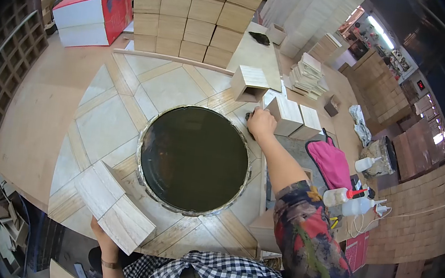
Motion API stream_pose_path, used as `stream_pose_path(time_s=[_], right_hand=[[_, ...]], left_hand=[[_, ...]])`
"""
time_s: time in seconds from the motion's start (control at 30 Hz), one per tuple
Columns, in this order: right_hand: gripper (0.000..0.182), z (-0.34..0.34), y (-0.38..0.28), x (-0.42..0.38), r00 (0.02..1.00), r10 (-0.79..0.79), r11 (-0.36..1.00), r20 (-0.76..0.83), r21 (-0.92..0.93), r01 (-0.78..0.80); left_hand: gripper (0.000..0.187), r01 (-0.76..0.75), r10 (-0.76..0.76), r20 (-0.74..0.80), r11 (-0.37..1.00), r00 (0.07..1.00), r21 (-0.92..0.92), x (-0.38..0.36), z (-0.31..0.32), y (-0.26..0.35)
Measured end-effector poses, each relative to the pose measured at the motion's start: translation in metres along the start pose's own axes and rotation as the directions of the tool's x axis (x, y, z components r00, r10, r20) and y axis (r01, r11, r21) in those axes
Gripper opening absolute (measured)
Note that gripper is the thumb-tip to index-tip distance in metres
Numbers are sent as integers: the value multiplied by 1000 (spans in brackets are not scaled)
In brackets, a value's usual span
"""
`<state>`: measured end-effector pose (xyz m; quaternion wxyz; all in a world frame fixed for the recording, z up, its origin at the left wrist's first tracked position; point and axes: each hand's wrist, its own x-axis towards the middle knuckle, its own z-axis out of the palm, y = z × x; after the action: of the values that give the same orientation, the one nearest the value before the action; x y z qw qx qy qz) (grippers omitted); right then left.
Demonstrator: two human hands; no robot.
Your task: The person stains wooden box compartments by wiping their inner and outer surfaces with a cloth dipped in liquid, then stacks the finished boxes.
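Note:
My left hand (105,240) is at the near side of a pale wooden box (126,223), gripping its edge; most of its fingers are hidden behind the wood. A second pale wooden box (98,185) sits end to end with that one. Across the table, my right hand (261,124) is closed around a small dark thing (249,117), mostly covered by the fingers. Between my hands lies a round basin of dark liquid (140,154) with a crusted rim. An open wooden box (249,81) stands just beyond my right hand, and two more boxes (286,116) are to its right.
Stacked wooden blocks (187,14) rise at the back, beside a red and white carton (91,14). A pink cloth (329,163) and several squeeze bottles (335,196) lie on the right. Thin wooden pieces (308,74) are piled farther back.

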<state>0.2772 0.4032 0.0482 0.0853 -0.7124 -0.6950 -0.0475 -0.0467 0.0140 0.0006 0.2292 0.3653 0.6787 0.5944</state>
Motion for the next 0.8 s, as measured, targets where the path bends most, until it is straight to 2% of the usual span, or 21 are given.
stream_pose_path(time_s=[0.2,0.3,0.33,0.37,0.4,0.43,0.47,0.5,0.53,0.63,0.67,0.73,0.77,0.8], right_hand=[[33,-34,-6,-16,974,109,994,200,9,-113],[45,-24,40,5,853,-80,987,516,163,-6],[43,-61,43,-7,810,-6,936,586,289,-202],[34,-83,54,-19,837,6,847,546,443,-295],[31,-108,63,-34,879,-6,753,476,580,-309],[29,-135,75,-48,911,-120,720,394,666,-193],[23,-153,87,-70,929,-131,524,347,820,-232],[21,-188,82,-103,918,-105,399,383,862,-314],[22,-203,91,-131,917,-217,308,335,915,-261],[28,-210,119,-210,832,-451,384,323,912,-145],[31,-203,119,-239,789,-450,333,420,898,-288],[32,-183,123,-286,702,-451,323,551,834,-447],[29,-174,122,-305,674,-436,250,596,800,-546],[27,-167,124,-319,694,-438,217,571,817,-535]], left_hand=[[26,76,-80,-22,990,997,-121,-5,-1,-5],[26,38,-39,-7,995,999,-94,-3,-3,-11],[26,25,-25,2,996,1000,-85,-2,-3,-14],[26,12,-11,9,997,1000,-78,-1,-3,-16],[26,-1,2,15,997,1000,-72,0,-3,-17],[26,-11,13,25,996,1000,-84,0,-3,-17],[26,-20,23,34,995,999,-96,1,-2,-16],[26,-27,32,43,994,999,-109,2,-2,-14],[25,-7,10,26,992,1000,-129,2,-1,-9],[25,41,-40,6,978,999,-203,2,4,2],[25,49,-46,17,972,999,-232,3,4,2],[25,48,-41,34,962,999,-270,4,3,-2],[25,38,-29,39,959,999,-280,5,3,-7],[26,27,-16,42,956,999,-292,6,4,-7]])
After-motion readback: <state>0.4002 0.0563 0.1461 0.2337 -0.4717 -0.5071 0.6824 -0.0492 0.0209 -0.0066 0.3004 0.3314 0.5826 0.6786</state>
